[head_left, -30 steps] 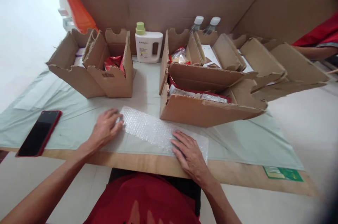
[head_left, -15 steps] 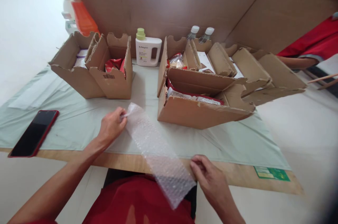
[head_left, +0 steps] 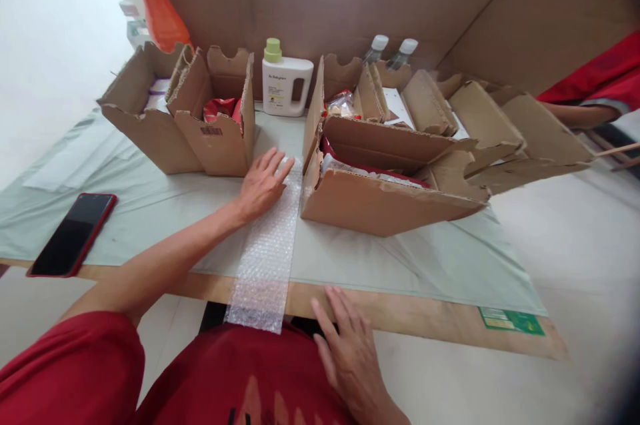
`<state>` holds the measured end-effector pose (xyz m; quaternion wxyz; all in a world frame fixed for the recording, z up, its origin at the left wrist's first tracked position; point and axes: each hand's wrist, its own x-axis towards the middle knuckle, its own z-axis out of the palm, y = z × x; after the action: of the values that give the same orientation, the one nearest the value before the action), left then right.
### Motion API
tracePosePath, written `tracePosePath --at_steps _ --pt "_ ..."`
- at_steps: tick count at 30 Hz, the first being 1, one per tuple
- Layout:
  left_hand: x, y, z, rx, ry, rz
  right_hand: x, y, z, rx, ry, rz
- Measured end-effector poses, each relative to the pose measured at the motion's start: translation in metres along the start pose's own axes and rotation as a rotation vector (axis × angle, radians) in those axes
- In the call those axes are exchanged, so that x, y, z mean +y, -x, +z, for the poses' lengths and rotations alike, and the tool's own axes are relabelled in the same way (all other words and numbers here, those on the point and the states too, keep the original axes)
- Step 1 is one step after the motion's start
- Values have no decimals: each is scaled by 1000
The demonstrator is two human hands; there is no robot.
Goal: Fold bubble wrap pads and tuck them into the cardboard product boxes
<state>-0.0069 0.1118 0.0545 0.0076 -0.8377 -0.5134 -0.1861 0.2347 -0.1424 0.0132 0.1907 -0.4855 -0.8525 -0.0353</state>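
Note:
A strip of bubble wrap lies lengthwise on the cloth-covered table, its near end hanging over the wooden front edge against the red shirt. My left hand rests on the far part of the strip with fingers stretched out, between the cardboard boxes. Beside the strip's near end, at the table edge, my right hand is open with fingers extended and holds nothing. Right of my left hand stands a long cardboard box with silvery and red packets in it. A smaller cardboard box with a red packet stands to the left.
A white jug with a green cap and an orange bottle stand at the back. A phone lies on the left. More cardboard boxes line the right. A co-worker's red sleeve shows at far right.
The bubble wrap has gone from being held up at a slant to lying straight on the table. My left hand has let go its pinch and flattened; my right hand has moved left and opened.

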Motion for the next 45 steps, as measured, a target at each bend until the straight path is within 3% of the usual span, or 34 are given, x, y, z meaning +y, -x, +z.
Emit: tracePosePath --at_steps 4,6,8,10,12,16,18,20,22,27,32,36,38,40,42,45 --pt "-7 80 -19 83 181 -6 -16 -31 14 6 -129 -111" --pt "-12 121 -39 -9 353 4 -24 -45 19 43 -222 -135" --pt "-12 155 -62 -180 555 4 -30 -56 22 82 -365 -94" --pt "-5 178 -79 -329 743 -14 -33 -64 23 119 -541 26" --pt "8 189 -83 -365 814 -76 -33 -71 25 133 -687 186" --pt "31 183 -54 -162 640 -315 -26 -79 29 91 -748 439" --pt "35 175 -37 -120 570 -397 -21 -78 28 159 -642 441" --pt "34 170 -26 -124 508 -430 -18 -75 24 258 -482 332" --pt "33 169 -21 -116 439 -428 -18 -73 20 269 -362 167" --pt "31 170 -20 -106 295 -387 -23 -84 28 36 -262 -72" --pt "35 180 -38 59 298 -222 -19 -98 31 27 -381 -90" --pt "39 189 -48 -14 425 -61 -16 -105 17 -80 -589 30" --pt "39 188 -43 -38 461 -110 -15 -106 13 -85 -618 111" --pt "36 182 -34 -55 475 -182 -15 -105 13 3 -539 142" --pt "33 175 -25 -67 438 -220 -16 -103 14 90 -411 95" --pt "31 170 -22 -23 327 -211 -17 -102 18 47 -318 -42"
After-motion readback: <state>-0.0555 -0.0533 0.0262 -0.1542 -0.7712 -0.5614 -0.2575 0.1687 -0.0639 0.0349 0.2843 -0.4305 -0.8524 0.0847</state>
